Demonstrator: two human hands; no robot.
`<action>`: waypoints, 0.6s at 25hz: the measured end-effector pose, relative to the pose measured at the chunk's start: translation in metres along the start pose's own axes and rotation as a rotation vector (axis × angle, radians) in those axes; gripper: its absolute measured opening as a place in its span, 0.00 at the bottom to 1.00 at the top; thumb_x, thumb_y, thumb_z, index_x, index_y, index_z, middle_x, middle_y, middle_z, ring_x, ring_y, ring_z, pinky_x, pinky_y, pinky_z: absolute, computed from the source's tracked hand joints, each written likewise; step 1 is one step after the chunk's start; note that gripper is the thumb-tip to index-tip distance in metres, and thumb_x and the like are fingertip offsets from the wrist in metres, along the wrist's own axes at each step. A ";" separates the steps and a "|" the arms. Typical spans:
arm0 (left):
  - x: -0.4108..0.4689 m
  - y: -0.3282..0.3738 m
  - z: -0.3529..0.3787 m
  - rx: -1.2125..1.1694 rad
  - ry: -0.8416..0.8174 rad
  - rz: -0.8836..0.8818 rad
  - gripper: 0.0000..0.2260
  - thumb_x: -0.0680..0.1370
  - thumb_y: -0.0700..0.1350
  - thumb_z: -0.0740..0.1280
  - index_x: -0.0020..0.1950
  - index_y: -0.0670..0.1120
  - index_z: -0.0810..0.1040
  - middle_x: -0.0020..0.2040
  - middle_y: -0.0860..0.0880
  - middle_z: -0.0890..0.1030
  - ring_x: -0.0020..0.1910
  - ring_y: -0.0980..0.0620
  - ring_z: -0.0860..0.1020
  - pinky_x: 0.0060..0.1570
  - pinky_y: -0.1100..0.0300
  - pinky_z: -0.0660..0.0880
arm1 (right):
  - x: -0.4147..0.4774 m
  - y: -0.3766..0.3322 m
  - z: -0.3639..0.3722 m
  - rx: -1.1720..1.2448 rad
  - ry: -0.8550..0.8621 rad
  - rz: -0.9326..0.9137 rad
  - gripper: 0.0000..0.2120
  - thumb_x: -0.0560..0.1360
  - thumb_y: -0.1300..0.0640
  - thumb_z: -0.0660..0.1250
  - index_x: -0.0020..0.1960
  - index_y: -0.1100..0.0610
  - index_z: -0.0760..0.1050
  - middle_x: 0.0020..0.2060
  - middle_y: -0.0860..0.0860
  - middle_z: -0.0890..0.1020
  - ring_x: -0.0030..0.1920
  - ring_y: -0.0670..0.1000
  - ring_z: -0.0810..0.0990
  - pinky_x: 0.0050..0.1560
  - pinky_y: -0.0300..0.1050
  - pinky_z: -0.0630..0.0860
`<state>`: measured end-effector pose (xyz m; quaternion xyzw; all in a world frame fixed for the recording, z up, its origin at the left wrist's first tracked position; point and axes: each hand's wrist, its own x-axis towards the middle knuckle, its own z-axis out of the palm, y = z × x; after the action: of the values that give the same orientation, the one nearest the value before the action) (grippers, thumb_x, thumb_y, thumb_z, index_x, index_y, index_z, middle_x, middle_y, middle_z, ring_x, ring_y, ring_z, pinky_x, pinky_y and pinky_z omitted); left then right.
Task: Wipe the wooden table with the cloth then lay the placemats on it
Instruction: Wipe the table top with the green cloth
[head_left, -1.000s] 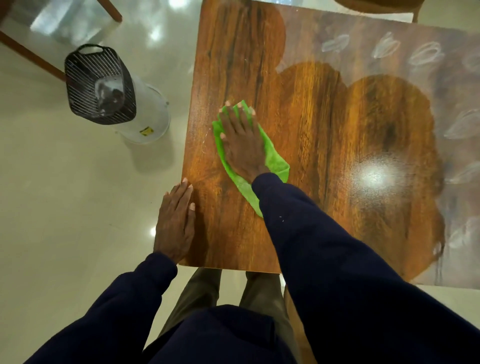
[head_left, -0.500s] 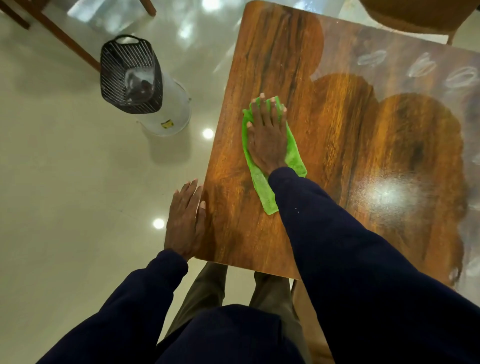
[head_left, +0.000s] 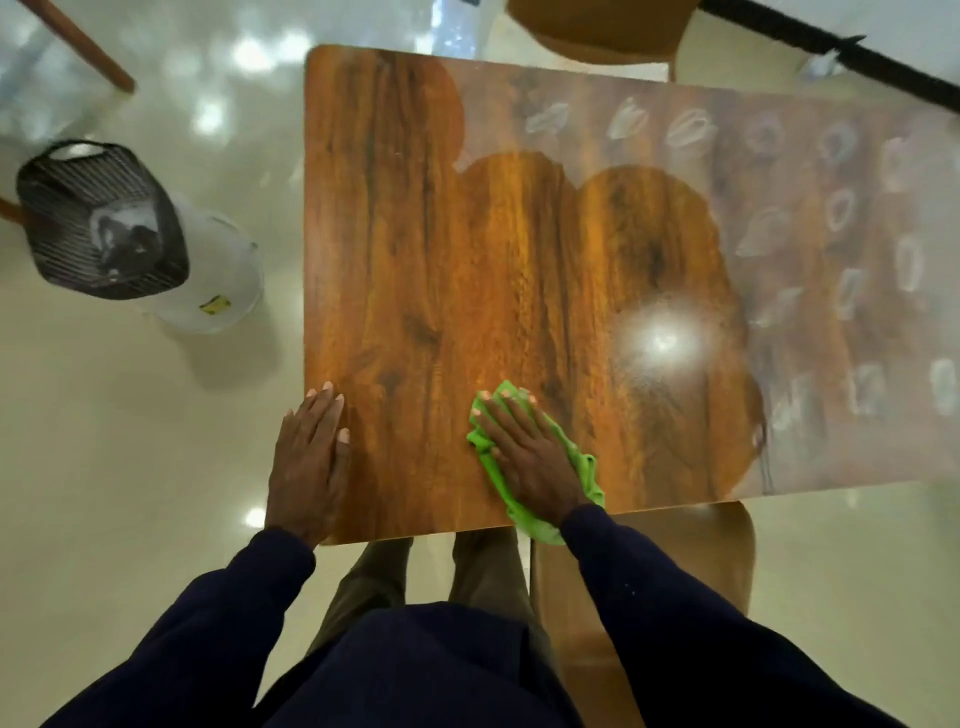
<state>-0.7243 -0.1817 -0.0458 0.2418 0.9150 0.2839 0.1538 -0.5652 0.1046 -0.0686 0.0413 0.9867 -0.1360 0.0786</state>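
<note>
Right hand (head_left: 527, 452) is pressing flat, fingers spread wide, on the green cloth (head_left: 540, 467), pinning it to the bench (head_left: 467, 234) at lower centre of the frame, right by the near edge; the cloth's tail is hanging just over that edge. Left hand (head_left: 309, 457) is lying open and flat on the bench's lower-left corner, holding nothing, looks like it's just bracing. Cloth's long axis is running diagonally, upper left to lower right, roughly in line with the right forearm. Key relation: the unwiped zone is sitting to the right and upper right of the cloth, a hazy film with pale smudge marks (head_left: 841, 218) covering the right side of the bench, while the left and centre are showing clean dark wood grain. So my read is the next strokes need to go rightward and up-frame, and the right hand is the nearer one for that. Wiping is maybe half done. No placemats visible anywhere in frame, so that step isn't started. A mesh-topped white bin (head_left: 135, 234) is standing on the floor at left, well apart from the bench.
</note>
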 end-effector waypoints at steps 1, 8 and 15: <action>0.003 0.004 0.002 0.009 -0.015 0.026 0.26 0.88 0.53 0.49 0.81 0.41 0.67 0.82 0.43 0.66 0.83 0.44 0.61 0.81 0.38 0.57 | -0.015 0.022 -0.005 0.021 0.044 0.143 0.26 0.89 0.51 0.52 0.86 0.53 0.54 0.86 0.53 0.53 0.86 0.55 0.48 0.82 0.67 0.56; 0.021 0.040 0.024 0.063 -0.130 0.221 0.26 0.89 0.55 0.47 0.81 0.41 0.66 0.83 0.44 0.64 0.84 0.44 0.60 0.83 0.39 0.52 | 0.005 0.066 -0.014 0.088 0.220 0.696 0.26 0.88 0.51 0.44 0.86 0.55 0.55 0.86 0.54 0.53 0.86 0.57 0.48 0.84 0.65 0.50; 0.036 0.080 0.058 0.118 -0.244 0.430 0.25 0.88 0.52 0.49 0.81 0.41 0.66 0.83 0.43 0.64 0.84 0.43 0.59 0.84 0.47 0.46 | -0.057 0.037 0.011 0.163 0.145 0.455 0.27 0.88 0.47 0.43 0.86 0.50 0.49 0.86 0.51 0.51 0.86 0.54 0.45 0.84 0.64 0.46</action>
<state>-0.7017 -0.0788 -0.0490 0.4720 0.8321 0.2250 0.1849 -0.5038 0.1341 -0.0797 0.2783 0.9408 -0.1906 0.0324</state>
